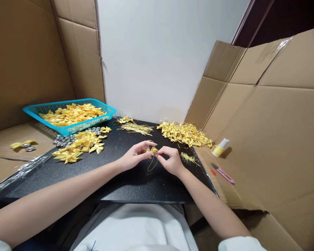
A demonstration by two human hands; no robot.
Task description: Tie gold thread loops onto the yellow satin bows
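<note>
Over the front middle of the black table, my left hand (136, 155) pinches a small yellow ribbon bow (153, 150) between thumb and fingers. A thin gold cord loop (152, 166) hangs down below the bow. From the right, my right hand (171, 160) is closed with thumb and forefinger together at the bow's edge, pinching at the bow or its cord; which of the two is too small to tell. Behind my hands lies a bundle of gold cords (137, 128). Yellow bows (90, 142) and silver metal buttons (65, 140) are heaped to the left.
A turquoise basket (68, 130) of yellow bows stands back left. Looped bows (184, 134) are piled back right, near yellow thread scraps (188, 158). A thread spool (220, 147) and pink-handled thread snips (223, 173) rest on cardboard at right. Cardboard walls (285, 115) flank the table (136, 188).
</note>
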